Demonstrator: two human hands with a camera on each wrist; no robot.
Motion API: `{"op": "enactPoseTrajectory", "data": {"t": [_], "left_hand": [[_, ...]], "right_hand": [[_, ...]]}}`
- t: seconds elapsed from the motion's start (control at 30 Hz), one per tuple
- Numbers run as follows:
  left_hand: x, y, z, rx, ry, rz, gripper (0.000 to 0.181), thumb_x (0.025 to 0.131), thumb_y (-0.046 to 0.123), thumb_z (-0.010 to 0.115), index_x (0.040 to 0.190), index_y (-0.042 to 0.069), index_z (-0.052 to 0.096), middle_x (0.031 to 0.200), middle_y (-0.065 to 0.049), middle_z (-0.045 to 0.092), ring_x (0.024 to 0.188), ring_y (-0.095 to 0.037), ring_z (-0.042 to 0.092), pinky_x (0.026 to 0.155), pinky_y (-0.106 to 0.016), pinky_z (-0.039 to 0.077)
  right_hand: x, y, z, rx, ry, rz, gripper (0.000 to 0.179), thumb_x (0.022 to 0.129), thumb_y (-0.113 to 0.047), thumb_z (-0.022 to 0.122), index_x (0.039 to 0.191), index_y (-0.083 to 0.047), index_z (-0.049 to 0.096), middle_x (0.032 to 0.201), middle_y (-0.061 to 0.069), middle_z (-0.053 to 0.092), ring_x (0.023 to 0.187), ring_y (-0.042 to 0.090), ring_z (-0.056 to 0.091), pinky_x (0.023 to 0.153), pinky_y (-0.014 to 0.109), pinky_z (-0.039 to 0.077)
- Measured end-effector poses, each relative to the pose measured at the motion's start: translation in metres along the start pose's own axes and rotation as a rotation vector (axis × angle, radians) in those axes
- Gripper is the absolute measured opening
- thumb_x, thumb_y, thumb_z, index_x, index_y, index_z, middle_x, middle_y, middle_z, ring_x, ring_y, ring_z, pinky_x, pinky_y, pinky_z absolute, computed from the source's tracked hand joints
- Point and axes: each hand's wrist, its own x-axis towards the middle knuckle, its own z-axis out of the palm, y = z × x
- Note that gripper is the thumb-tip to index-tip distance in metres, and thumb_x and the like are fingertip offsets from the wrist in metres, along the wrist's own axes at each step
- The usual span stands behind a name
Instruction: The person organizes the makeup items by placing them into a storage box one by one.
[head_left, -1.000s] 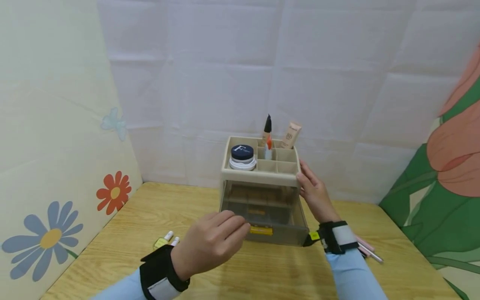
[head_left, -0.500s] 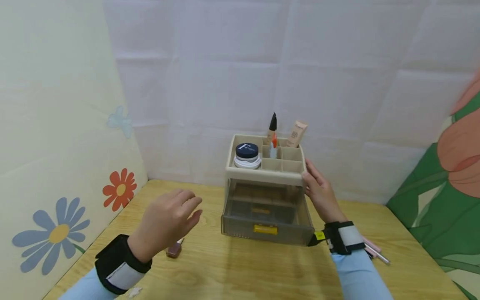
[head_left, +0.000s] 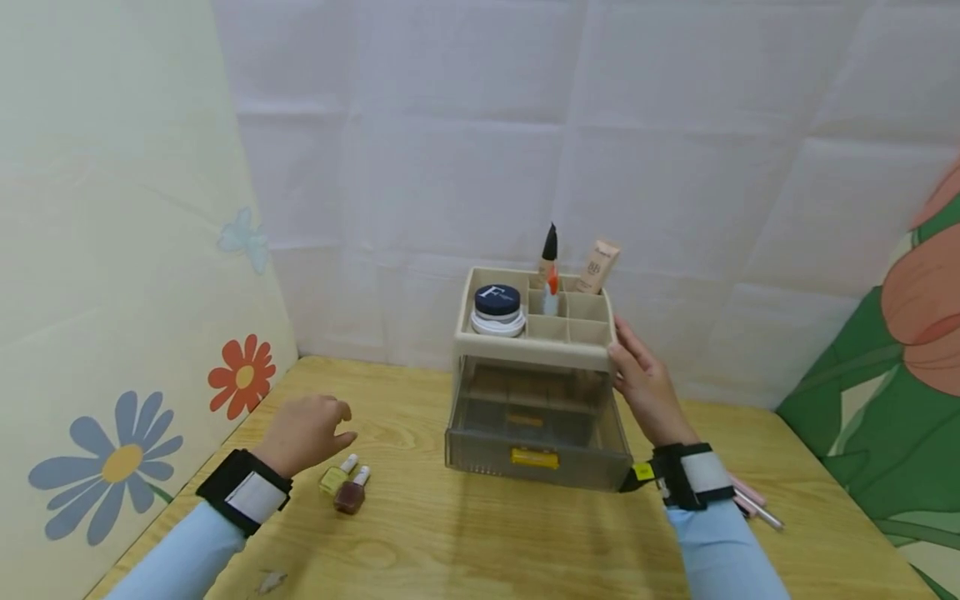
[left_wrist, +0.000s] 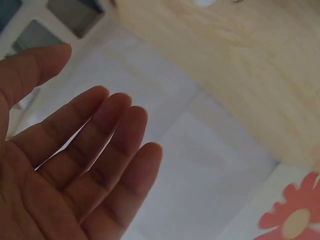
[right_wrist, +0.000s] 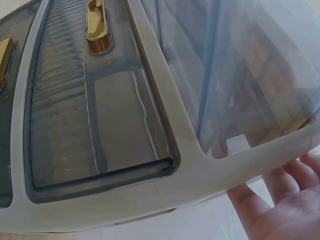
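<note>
A beige makeup organizer (head_left: 536, 358) stands mid-table, its top drawer (head_left: 487, 454) with a gold handle pulled out toward me. My right hand (head_left: 647, 392) lies along the organizer's right side, thumb at the front corner; in the right wrist view its fingers (right_wrist: 250, 205) touch the cream frame. Nothing is held by my left hand (head_left: 307, 433), which hovers at the left with fingers relaxed, as the left wrist view shows its bare palm (left_wrist: 45, 195). Just to its right on the table are two nail polish bottles, a yellow one (head_left: 333, 477) and a dark purple one (head_left: 350, 496).
The organizer's top compartments bear a dark-lidded jar (head_left: 498, 300) on a white round case, a black-tipped tube (head_left: 550, 246) and a BB cream tube (head_left: 597, 265). Slim pink and silver sticks (head_left: 757, 504) lie beyond my right wrist. A small pale scrap (head_left: 272, 581) lies front left.
My left hand has moved left, away from the drawer front, to beside the nail polish bottles. The right hand stays at the organizer's side. The view has shifted slightly.
</note>
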Motion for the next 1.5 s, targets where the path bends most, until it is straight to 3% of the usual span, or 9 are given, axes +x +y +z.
{"op": "enactPoseTrajectory", "data": {"t": [0.17, 0.33, 0.47, 0.7, 0.87, 1.03, 1.3, 1.5], "left_hand": [[0.0, -0.013, 0.025, -0.063, -0.179, -0.081, 0.02, 0.076, 0.024, 0.081, 0.078, 0.006, 0.073, 0.073, -0.002, 0.065, 0.06, -0.014, 0.055, 0.054, -0.033, 0.049], [0.0, -0.019, 0.044, -0.096, -0.274, -0.155, 0.021, 0.076, 0.025, 0.081, 0.077, 0.007, 0.07, 0.072, 0.0, 0.062, 0.061, -0.015, 0.053, 0.054, -0.035, 0.048], [-0.001, -0.02, 0.052, -0.115, -0.313, -0.208, 0.022, 0.077, 0.026, 0.08, 0.081, 0.006, 0.07, 0.075, -0.002, 0.063, 0.064, -0.017, 0.056, 0.058, -0.038, 0.049], [-0.002, -0.017, 0.06, -0.186, -0.312, -0.249, 0.017, 0.076, 0.021, 0.078, 0.07, 0.01, 0.066, 0.063, 0.003, 0.054, 0.057, -0.015, 0.047, 0.05, -0.032, 0.039], [-0.001, -0.015, 0.066, -0.202, -0.3, -0.257, 0.02, 0.073, 0.014, 0.074, 0.061, 0.013, 0.058, 0.056, 0.005, 0.046, 0.052, -0.013, 0.042, 0.047, -0.028, 0.029], [-0.001, -0.015, 0.071, -0.187, -0.289, -0.25, 0.019, 0.072, 0.012, 0.074, 0.062, 0.013, 0.058, 0.057, 0.004, 0.048, 0.052, -0.014, 0.044, 0.047, -0.028, 0.031], [-0.002, -0.015, 0.074, -0.209, -0.275, -0.26, 0.019, 0.071, 0.01, 0.074, 0.06, 0.012, 0.059, 0.054, 0.005, 0.048, 0.05, -0.013, 0.041, 0.046, -0.027, 0.029], [-0.003, -0.013, 0.076, -0.226, -0.259, -0.252, 0.024, 0.07, 0.007, 0.074, 0.055, 0.013, 0.056, 0.048, 0.008, 0.04, 0.046, -0.01, 0.035, 0.044, -0.025, 0.024]], "right_hand": [[-0.001, 0.0, -0.001, 0.003, 0.002, -0.003, 0.061, 0.103, -0.042, 0.042, 0.156, -0.026, 0.018, 0.161, 0.004, 0.012, 0.141, 0.032, 0.024, 0.104, 0.049, 0.03], [-0.001, 0.0, -0.001, 0.017, 0.001, -0.008, 0.062, 0.103, -0.04, 0.043, 0.156, -0.023, 0.017, 0.161, 0.003, 0.013, 0.141, 0.031, 0.024, 0.105, 0.049, 0.03], [-0.001, 0.0, -0.001, 0.028, -0.003, -0.011, 0.062, 0.103, -0.04, 0.043, 0.156, -0.023, 0.017, 0.161, 0.003, 0.013, 0.141, 0.03, 0.024, 0.105, 0.046, 0.031], [-0.001, -0.001, -0.002, 0.028, 0.008, -0.011, 0.062, 0.103, -0.04, 0.043, 0.156, -0.023, 0.018, 0.161, 0.003, 0.013, 0.141, 0.03, 0.025, 0.101, 0.033, 0.038], [0.0, -0.003, -0.001, 0.022, 0.01, -0.001, 0.061, 0.102, -0.042, 0.044, 0.156, -0.028, 0.019, 0.161, 0.001, 0.014, 0.141, 0.03, 0.025, 0.103, 0.041, 0.034], [0.0, -0.004, 0.001, 0.026, 0.009, 0.009, 0.061, 0.102, -0.043, 0.044, 0.156, -0.029, 0.019, 0.161, 0.001, 0.013, 0.141, 0.03, 0.024, 0.105, 0.05, 0.028], [0.0, -0.004, 0.0, 0.008, 0.016, 0.013, 0.062, 0.102, -0.043, 0.043, 0.156, -0.027, 0.018, 0.161, 0.001, 0.014, 0.141, 0.03, 0.025, 0.105, 0.05, 0.03], [0.0, -0.002, 0.001, 0.015, 0.018, 0.019, 0.061, 0.102, -0.043, 0.044, 0.156, -0.028, 0.02, 0.161, 0.001, 0.014, 0.141, 0.029, 0.025, 0.106, 0.051, 0.03]]}}
